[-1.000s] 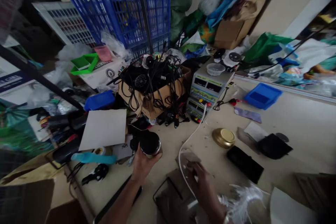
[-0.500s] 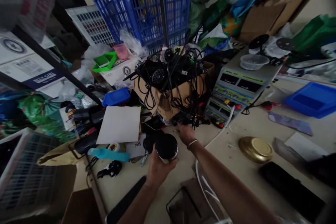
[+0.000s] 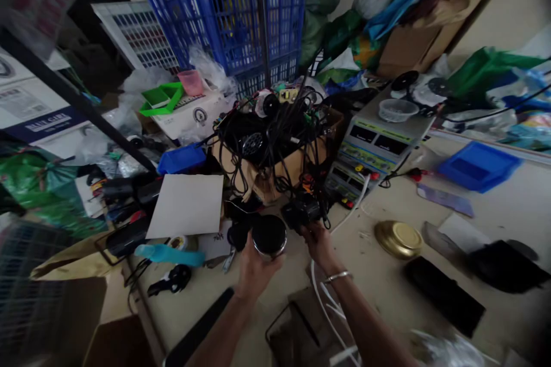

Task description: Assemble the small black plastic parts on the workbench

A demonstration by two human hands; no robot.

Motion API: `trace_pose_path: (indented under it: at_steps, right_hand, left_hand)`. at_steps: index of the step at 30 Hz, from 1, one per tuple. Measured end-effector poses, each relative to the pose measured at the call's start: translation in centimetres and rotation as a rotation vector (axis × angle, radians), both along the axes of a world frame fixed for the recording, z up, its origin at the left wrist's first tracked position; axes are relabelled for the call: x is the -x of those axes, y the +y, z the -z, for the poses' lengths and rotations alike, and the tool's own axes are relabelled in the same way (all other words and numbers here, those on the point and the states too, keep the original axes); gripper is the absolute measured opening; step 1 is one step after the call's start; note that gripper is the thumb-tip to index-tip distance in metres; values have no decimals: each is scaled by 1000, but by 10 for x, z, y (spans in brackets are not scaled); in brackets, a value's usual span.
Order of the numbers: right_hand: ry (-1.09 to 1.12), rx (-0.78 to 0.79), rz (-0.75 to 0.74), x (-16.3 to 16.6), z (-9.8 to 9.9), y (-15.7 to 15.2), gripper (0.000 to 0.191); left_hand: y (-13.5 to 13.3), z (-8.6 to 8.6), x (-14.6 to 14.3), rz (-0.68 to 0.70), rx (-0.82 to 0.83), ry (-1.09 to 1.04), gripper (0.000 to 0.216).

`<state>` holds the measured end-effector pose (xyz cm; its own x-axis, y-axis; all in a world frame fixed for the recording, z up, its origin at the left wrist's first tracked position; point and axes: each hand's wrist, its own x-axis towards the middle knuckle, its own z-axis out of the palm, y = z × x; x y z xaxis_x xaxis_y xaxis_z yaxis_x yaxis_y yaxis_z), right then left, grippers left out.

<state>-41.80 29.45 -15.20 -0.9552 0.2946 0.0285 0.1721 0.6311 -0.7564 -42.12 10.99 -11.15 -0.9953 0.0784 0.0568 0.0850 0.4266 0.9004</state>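
With the left hand [image 3: 255, 264] gripping a dark cylindrical jar [image 3: 269, 235] above the bench [image 3: 387, 281], the right hand [image 3: 317, 239] closed on a black adapter [image 3: 301, 213] just below the cable box [image 3: 275, 166], apparently mid-retrieval, requiring untangling.

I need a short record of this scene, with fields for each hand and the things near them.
left hand: holds a dark round jar, its open mouth facing the camera
right hand: grip closed on a small black device with cables
behind hands: cardboard box full of tangled black cables
right of box: bench power supply
on table: gold lid, white cable, blue tray
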Motion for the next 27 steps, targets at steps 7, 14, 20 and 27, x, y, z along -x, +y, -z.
trace_pose_path:
  at_steps: [7, 14, 20, 27]
  right_hand:
    - [39, 100, 82, -37, -8, 9, 34]
    - [45, 141, 118, -41, -11, 22, 36]
    - [45, 286, 103, -58, -32, 37, 41]
    - [-1, 305, 57, -118, -72, 61, 41]
  left_hand:
    - [2, 8, 9, 58, -19, -13, 63]
    - [2, 5, 8, 75, 73, 20, 58]
    - [13, 5, 12, 1, 18, 47, 52]
    - [18, 2, 20, 71, 76, 60, 28]
